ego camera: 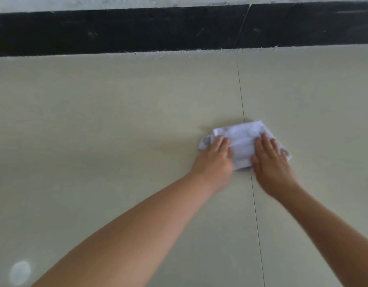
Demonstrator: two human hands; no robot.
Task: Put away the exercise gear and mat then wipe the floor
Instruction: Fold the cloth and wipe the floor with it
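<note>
White cloth (242,142) — folded and creased, lying flat on the floor (116,125) right of centre. Its long axis runs from the left, far side down toward the right, near side, roughly across the view; the near-left corner is crumpled, the far edge straight. It straddles the thin tile joint (255,204) that runs from the wall base toward the camera.

Left hand (215,158) — palm down on the cloth's left end, fingers straight and together, pointing away from the body; it presses, without curling round the fabric.

Right hand (271,164) — palm down on the cloth's right end, fingers straight and slightly spread, likewise pressing flat. A strip of cloth shows between the two hands.

Both forearms are bare and reach in from the near edge of the view.

Floor — pale grey-green tile, smooth, with broad open surface to the left of the cloth and a narrower stretch to the right.

Black skirting band (116,32) — runs along the far edge where floor meets wall, well apart from the cloth; light grit lies along its foot.
</note>
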